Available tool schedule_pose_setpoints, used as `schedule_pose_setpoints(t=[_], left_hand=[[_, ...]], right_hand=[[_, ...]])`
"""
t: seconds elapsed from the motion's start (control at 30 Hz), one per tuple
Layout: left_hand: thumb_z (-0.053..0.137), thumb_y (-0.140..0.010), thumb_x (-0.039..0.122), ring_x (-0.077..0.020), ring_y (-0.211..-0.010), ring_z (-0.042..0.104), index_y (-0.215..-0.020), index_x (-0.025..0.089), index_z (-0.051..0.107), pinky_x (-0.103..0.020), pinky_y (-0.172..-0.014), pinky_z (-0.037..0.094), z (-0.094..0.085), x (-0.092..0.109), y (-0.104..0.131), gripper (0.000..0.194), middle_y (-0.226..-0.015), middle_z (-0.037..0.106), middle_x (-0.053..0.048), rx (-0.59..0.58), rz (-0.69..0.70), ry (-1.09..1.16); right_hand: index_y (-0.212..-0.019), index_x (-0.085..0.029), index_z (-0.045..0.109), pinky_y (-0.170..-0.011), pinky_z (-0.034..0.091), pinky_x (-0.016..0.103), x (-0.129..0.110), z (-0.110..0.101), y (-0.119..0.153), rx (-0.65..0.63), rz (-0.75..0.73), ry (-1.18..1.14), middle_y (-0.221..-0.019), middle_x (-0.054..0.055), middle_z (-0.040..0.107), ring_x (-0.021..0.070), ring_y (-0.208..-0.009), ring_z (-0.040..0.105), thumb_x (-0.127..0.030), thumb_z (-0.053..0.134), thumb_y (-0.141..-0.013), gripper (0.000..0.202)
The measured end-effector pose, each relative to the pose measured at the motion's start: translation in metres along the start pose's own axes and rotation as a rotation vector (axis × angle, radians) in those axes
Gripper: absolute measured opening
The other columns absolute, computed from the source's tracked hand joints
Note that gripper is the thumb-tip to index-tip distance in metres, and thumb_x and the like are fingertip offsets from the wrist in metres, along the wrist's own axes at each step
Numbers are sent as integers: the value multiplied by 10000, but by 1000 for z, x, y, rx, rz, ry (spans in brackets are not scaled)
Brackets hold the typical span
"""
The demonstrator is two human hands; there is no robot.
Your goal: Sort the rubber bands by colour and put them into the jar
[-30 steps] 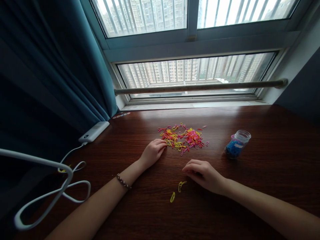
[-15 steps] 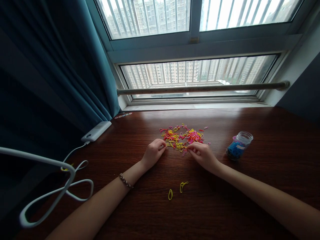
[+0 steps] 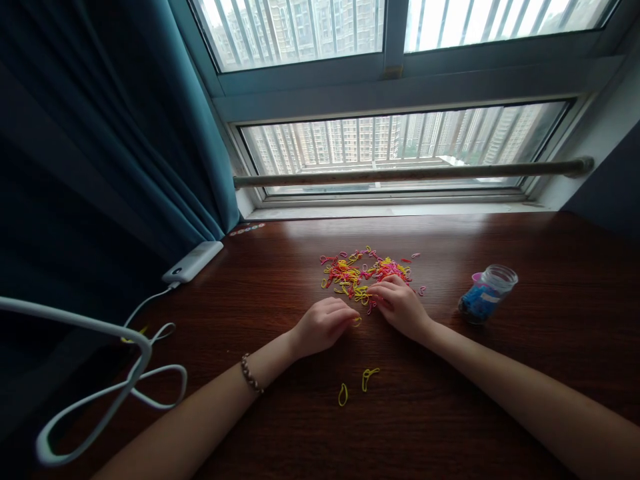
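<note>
A small yellow rubber band [image 3: 357, 322] is pinched between the thumb and fingertips of my left hand [image 3: 325, 325], just in front of the pile. My right hand [image 3: 400, 307] reaches into the near right side of a loose pile of pink, red, orange and yellow rubber bands [image 3: 350, 277]. Its fingers are drawn together among the bands, and what they grip is hidden. Closer to me on the table lie a yellow rubber band [image 3: 343, 395] by itself and, just right of it, a yellow clump of bands [image 3: 369, 379].
Right of the pile, a clear jar [image 3: 487, 293] with blue contents leans at an angle on the brown table [image 3: 500, 380]. At left are a white power bank [image 3: 193, 261] and a looping white cable [image 3: 95, 317]. A blue curtain [image 3: 200, 167] and a window border the table.
My left hand has drawn back from the pile, toward me and right, with a yellow rubber band in its fingertips. My right hand has stayed at the pile's near edge, shifting slightly.
</note>
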State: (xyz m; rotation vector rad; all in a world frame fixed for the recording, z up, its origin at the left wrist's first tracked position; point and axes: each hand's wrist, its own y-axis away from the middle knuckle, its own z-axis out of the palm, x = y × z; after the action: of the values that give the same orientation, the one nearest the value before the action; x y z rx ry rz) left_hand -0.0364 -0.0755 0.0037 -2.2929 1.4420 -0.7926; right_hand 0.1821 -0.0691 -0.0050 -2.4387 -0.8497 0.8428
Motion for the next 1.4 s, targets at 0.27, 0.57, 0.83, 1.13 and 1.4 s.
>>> schedule_pose_setpoints(t=[0.27,0.57,0.83,1.13,1.4], left_hand=[[426,-827,98,-162,-838,586,-1026,148,540,-301,-759,464,0,13,-1,235,-869,662,-69,-154,202,16],[555,-773,258,-188,-812,538,-928,164,538,-321,-740,444,-7,-39,4,183,-876,565,-60,196,-655,-338],[549,-769,299,-144,-718,536,-766,184,559,-249,-639,409,-7,-55,10,116,-789,564,-9,111,-802,-169],[527,-777,257,-145,-708,529,-799,183,557,-253,-633,400,-6,-52,8,82,-787,553,-12,124,-797,-226],[527,-779,238,-148,-703,537,-872,197,576,-264,-632,420,-6,-49,8,113,-793,535,-19,121,-754,-219]], right_hand=[[-928,-193,645,-850,412,387,-2,2,-1,-101,-54,61,-965,54,652,213,-959,481,-113,482,-818,212],[-940,-200,638,-856,414,385,-1,3,1,-115,-55,46,-997,59,635,203,-962,491,-101,473,-814,230],[-1012,-158,603,-879,419,384,-2,2,-1,-66,14,16,-1021,99,600,205,-974,503,-61,425,-813,284],[-1003,-157,600,-877,436,381,0,4,1,59,30,-70,-1019,109,592,207,-973,520,-66,410,-812,284],[-851,-183,651,-714,491,291,-21,-14,2,26,16,-464,-830,58,651,159,-768,604,-104,461,-776,219]])
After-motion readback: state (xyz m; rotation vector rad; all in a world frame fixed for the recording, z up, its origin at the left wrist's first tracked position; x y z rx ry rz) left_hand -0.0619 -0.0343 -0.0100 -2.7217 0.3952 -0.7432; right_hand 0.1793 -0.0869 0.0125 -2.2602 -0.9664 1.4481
